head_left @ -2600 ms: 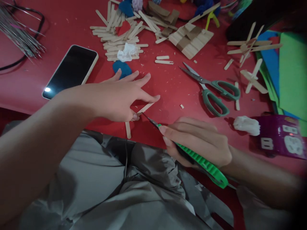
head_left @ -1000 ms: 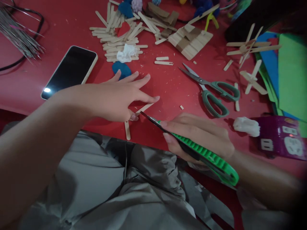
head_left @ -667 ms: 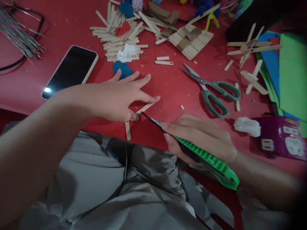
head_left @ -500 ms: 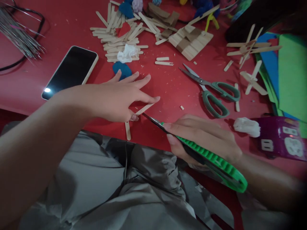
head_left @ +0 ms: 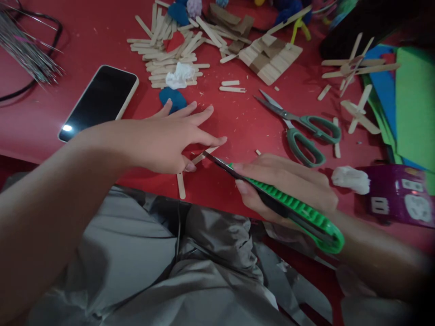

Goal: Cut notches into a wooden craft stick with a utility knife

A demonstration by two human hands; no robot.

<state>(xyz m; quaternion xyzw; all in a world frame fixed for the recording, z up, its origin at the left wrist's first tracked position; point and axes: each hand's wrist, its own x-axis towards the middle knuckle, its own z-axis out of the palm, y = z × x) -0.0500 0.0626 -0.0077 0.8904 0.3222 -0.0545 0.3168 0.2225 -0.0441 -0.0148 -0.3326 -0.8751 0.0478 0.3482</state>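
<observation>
My left hand [head_left: 170, 138] lies on the red table [head_left: 238, 122] with its fingers spread, thumb and forefinger pressing down a wooden craft stick [head_left: 203, 155]. My right hand [head_left: 288, 185] is closed round a green utility knife [head_left: 288, 207]. The knife's dark blade [head_left: 217, 161] points left and its tip touches the stick beside my left thumb. A second short stick [head_left: 181, 184] lies just below my left hand near the table's front edge.
A phone [head_left: 100, 100] lies at the left, wires [head_left: 27, 50] at the far left. A stick pile [head_left: 171, 50], stick panel [head_left: 270, 56], green scissors [head_left: 302, 131], stick crosses [head_left: 356, 68], coloured sheets [head_left: 411, 104], a white lump [head_left: 350, 179] and a purple power strip [head_left: 397, 194] surround the hands.
The knife has slid back and forth along the stick; its blade tip now sits a little higher and its green handle has swung. My left hand has stayed put.
</observation>
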